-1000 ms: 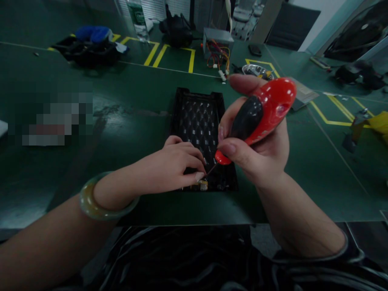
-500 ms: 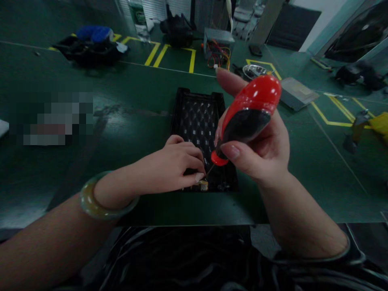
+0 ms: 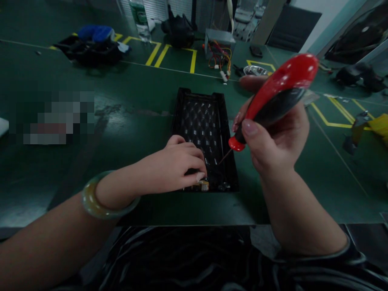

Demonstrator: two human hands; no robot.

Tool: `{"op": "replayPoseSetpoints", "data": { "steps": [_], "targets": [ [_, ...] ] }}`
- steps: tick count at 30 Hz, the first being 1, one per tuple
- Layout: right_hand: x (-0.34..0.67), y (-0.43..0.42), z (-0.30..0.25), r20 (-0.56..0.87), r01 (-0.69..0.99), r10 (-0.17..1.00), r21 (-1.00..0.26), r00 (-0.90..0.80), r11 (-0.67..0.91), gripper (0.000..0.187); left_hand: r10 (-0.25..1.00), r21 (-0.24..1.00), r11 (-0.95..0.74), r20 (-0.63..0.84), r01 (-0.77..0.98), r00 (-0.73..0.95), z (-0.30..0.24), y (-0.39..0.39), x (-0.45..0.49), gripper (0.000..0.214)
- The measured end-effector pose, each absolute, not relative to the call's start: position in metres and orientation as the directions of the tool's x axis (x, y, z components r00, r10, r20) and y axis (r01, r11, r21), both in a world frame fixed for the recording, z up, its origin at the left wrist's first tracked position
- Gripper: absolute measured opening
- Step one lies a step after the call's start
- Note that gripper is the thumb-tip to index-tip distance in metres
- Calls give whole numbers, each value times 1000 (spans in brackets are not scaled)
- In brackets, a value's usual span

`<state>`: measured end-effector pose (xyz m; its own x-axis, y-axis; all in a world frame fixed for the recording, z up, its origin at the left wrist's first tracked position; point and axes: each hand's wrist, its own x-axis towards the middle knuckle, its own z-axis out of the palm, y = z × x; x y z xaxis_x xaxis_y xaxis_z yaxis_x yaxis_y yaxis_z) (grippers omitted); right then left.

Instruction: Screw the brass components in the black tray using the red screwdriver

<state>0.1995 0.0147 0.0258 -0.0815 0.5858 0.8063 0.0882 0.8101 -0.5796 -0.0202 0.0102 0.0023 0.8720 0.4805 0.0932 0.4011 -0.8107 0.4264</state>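
My right hand (image 3: 279,137) wraps fingers and thumb around the red-and-black screwdriver (image 3: 273,97), with the tip held just above the black tray (image 3: 200,117). My left hand (image 3: 178,165) has its fingers bunched, pressing the tray's near end by a small yellowish part (image 3: 203,185). I cannot tell whether they pinch it.

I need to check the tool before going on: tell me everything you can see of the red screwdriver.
The screwdriver has a fat, glossy handle, red with a black grip panel, plastic by its look, a red collar and a thin dark shaft. The right hand grips the handle, thumb near the collar. It is tilted, butt up-right, tip down-left over the right side of the black tray, apart from the left hand. The tip's type is too small to tell.
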Motion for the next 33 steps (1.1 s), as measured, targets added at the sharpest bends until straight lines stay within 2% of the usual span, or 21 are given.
{"op": "replayPoseSetpoints", "data": {
  "steps": [3, 6, 13, 18, 23, 29, 33],
  "targets": [
    [203, 24, 15, 775, 121, 612, -599, -157, 791, 44, 481, 420, -814, 101, 401, 871, 2, 10, -20, 17],
    [205, 29, 9, 763, 133, 607, -593, -223, 794, 45, 488, 430, -807, 103, 404, 867, 3, 9, -19, 16],
    [200, 21, 14, 795, 115, 594, -583, -123, 804, 48, 511, 451, -789, 107, 417, 853, 6, 9, -18, 17],
    [198, 18, 13, 736, 180, 650, -625, -190, 760, 59, 513, 434, -797, 121, 419, 850, 5, 9, -17, 17],
    [195, 14, 13, 679, 220, 682, -646, -271, 731, 57, 526, 421, -799, 140, 430, 839, 5, 9, -18, 19],
    [192, 15, 12, 764, 199, 638, -613, -96, 765, 40, 591, 452, -757, 165, 472, 790, 5, 10, -20, 17],
    [192, 23, 11, 792, 164, 606, -609, 71, 776, 38, 619, 475, -731, 158, 490, 769, 4, 10, -20, 25]
  ]
}}
